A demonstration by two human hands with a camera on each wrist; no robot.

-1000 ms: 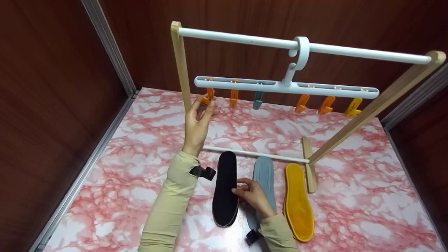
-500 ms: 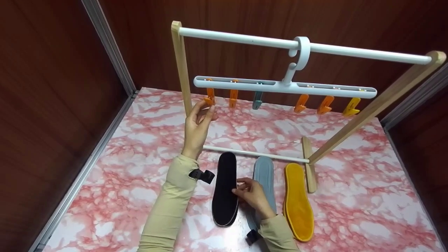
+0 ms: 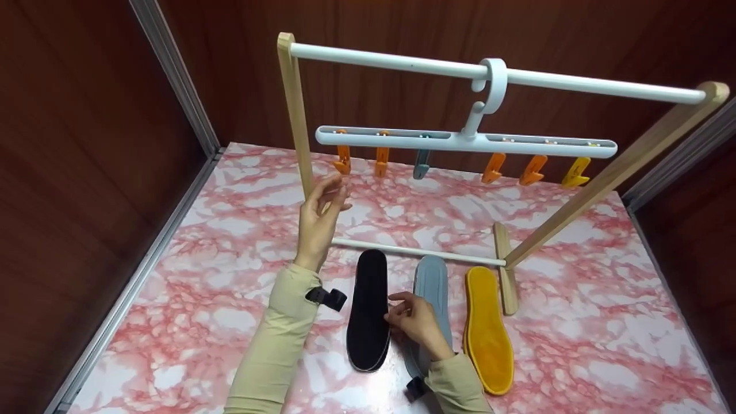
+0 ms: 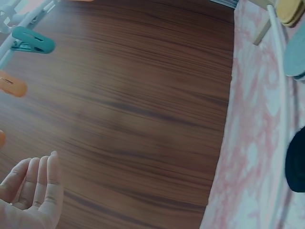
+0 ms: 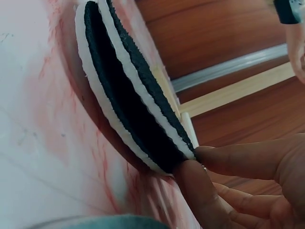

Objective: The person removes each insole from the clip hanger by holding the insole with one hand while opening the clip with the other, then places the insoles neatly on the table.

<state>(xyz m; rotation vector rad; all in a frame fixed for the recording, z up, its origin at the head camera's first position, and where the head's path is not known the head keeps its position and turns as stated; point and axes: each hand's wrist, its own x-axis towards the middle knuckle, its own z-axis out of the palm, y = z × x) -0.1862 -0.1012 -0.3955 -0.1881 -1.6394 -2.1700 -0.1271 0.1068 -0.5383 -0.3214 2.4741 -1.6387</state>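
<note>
My left hand (image 3: 319, 221) is raised just below the leftmost orange clip (image 3: 342, 160), apart from it. Its fingers are loosely bent with nothing between them, as the left wrist view also shows. Down on the table, my right hand (image 3: 418, 322) pinches the right edge of a black insole (image 3: 368, 313) between thumb and finger. In the right wrist view a pair of black insoles (image 5: 143, 90) with white layers lies stacked, and the fingers grip the upper one's edge. The lower insole is mostly hidden from the head view.
Grey-blue insoles (image 3: 431, 282) lie partly under my right forearm, with yellow insoles (image 3: 489, 339) to their right. A white hanger (image 3: 402, 138) with several clips hangs from the rack's top bar (image 3: 391, 58). The rack's wooden post (image 3: 621, 172) slants at the right; a lower bar (image 3: 414, 251) crosses behind the insoles.
My left hand has let go of the leftmost orange clip and moved down away from it. The right hand has stayed at the black insole's edge.
</note>
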